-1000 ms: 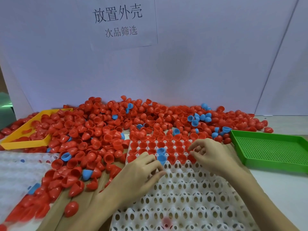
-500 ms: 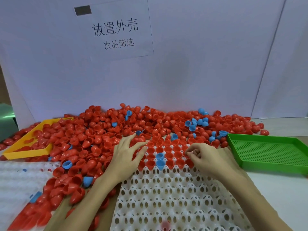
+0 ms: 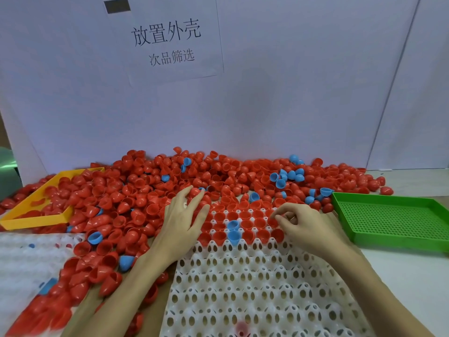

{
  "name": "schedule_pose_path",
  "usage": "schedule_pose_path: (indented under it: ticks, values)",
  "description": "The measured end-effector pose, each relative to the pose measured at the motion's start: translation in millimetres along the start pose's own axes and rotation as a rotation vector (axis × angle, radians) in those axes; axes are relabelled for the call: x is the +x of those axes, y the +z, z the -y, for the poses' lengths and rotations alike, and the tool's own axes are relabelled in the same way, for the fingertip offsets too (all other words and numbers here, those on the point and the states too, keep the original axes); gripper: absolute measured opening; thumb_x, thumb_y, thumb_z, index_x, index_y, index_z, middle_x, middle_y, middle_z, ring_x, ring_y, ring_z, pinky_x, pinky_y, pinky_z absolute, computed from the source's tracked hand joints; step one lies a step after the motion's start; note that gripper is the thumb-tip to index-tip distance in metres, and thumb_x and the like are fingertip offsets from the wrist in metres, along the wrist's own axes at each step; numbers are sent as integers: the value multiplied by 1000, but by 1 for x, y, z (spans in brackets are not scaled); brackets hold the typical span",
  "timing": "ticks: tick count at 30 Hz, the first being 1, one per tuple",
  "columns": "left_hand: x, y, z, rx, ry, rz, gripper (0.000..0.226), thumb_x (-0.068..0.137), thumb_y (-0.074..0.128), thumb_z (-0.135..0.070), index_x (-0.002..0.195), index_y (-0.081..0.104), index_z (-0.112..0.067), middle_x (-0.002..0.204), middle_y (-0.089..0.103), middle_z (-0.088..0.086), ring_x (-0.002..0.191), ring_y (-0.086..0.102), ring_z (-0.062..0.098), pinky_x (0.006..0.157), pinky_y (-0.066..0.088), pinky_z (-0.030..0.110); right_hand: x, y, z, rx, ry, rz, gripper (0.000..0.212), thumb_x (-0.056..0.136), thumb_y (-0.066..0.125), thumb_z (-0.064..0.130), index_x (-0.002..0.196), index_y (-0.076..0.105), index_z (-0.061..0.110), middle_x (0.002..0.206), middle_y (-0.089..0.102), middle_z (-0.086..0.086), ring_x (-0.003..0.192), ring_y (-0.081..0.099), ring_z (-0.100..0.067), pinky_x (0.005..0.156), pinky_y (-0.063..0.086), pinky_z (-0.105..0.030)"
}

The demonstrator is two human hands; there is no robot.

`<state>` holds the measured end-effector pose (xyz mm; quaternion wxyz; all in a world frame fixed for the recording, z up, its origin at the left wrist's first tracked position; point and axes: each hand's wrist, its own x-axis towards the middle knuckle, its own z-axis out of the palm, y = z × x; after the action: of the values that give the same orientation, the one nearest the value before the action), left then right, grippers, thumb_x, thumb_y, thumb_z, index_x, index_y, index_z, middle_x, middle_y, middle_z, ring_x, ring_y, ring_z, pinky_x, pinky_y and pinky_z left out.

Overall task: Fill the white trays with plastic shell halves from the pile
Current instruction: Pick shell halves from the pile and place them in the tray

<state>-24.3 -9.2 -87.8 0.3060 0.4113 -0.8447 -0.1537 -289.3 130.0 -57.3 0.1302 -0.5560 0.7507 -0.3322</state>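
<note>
A wide pile of red and a few blue shell halves [image 3: 150,190] covers the table's back and left. In front of me lies a white tray [image 3: 255,288] with egg-shaped holes; its far rows hold red shells and two blue ones [image 3: 233,231]. My left hand [image 3: 184,220] lies flat with spread fingers on the pile at the tray's far left corner, fingertips on red shells. My right hand [image 3: 298,224] hovers over the tray's filled rows, fingers curled, pinching a red shell [image 3: 273,221] at the tips.
A green perforated tray [image 3: 393,222] sits at the right. A yellow tray [image 3: 36,215] at the left is partly buried in shells. Another white tray [image 3: 26,259] lies at the near left. A white board with a printed sign stands behind the pile.
My left hand has moved from the tray's middle out and up into the pile at the tray's left corner, fingers spread. My right hand stayed over the filled rows.
</note>
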Motion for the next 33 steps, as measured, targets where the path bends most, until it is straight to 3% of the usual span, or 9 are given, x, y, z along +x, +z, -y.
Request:
schedule_pose_path:
  ticks: [3, 6, 10, 12, 16, 23, 26, 30, 33]
  values:
    - [-5, -13, -16, -177, 43, -98, 54, 105, 43, -50, 155, 48, -32, 161, 35, -11, 148, 28, -1, 123, 26, 33, -3, -3, 6, 45, -9, -78, 15, 104, 61, 18, 109, 74, 25, 77, 65, 10, 60, 56, -5, 50, 42, -13]
    - [-18, -22, -34, -581, 11, -114, 38, 106, 54, -38, 143, 62, -33, 147, 57, -16, 139, 50, 2, 116, 40, 19, -7, -7, 15, 189, -111, -84, 21, 99, 70, 20, 118, 69, 30, 88, 70, 6, 77, 67, -6, 67, 53, -17]
    - [-36, -17, -59, -1117, -124, 91, 38, 98, 69, -25, 136, 67, -26, 132, 71, 10, 127, 67, 25, 111, 51, 31, -16, -2, 33, 413, -288, 162, 62, 90, 80, 28, 142, 52, 48, 117, 70, 10, 107, 71, -3, 86, 62, -26]
    - [-40, -12, -67, -1201, -151, 142, 43, 93, 74, -23, 135, 66, -24, 126, 73, 14, 122, 69, 31, 109, 53, 34, -21, 4, 39, 411, -364, 177, 57, 89, 82, 30, 138, 58, 45, 120, 69, 14, 110, 71, -4, 86, 63, -27]
    - [-44, -6, -72, -1108, -133, 105, 43, 90, 80, -25, 132, 67, -27, 120, 73, 13, 116, 72, 30, 103, 57, 36, -25, 7, 44, 386, -451, 82, 28, 91, 81, 26, 117, 73, 31, 111, 74, 17, 101, 74, -8, 80, 64, -31]
    - [-49, -5, -71, -752, 44, -86, 28, 92, 78, -25, 114, 61, -22, 98, 75, 3, 96, 77, 26, 85, 61, 28, -24, 5, 41, 393, -440, 106, 30, 92, 80, 18, 115, 68, 33, 113, 72, 18, 105, 72, -6, 82, 64, -31]
    - [-50, -7, -73, -697, 94, -117, 32, 94, 77, -24, 119, 57, -25, 99, 76, 0, 94, 77, 24, 83, 60, 25, -24, 6, 42, 407, -457, 112, 29, 92, 80, 15, 112, 68, 32, 113, 73, 17, 106, 73, -7, 79, 65, -31]
    - [-50, -10, -77, -715, 50, -107, 46, 91, 78, -25, 129, 53, -32, 102, 77, -2, 95, 77, 22, 83, 60, 24, -23, 5, 42, 394, -460, 104, 28, 91, 80, 17, 111, 68, 31, 112, 72, 19, 105, 73, -8, 79, 64, -31]
    - [-51, -11, -75, -644, 7, -89, 28, 94, 74, -34, 117, 62, -28, 96, 78, -3, 93, 77, 17, 83, 60, 25, -23, 6, 42, 427, -423, 129, 15, 94, 77, 26, 107, 69, 27, 104, 75, 13, 94, 75, -10, 74, 63, -29]
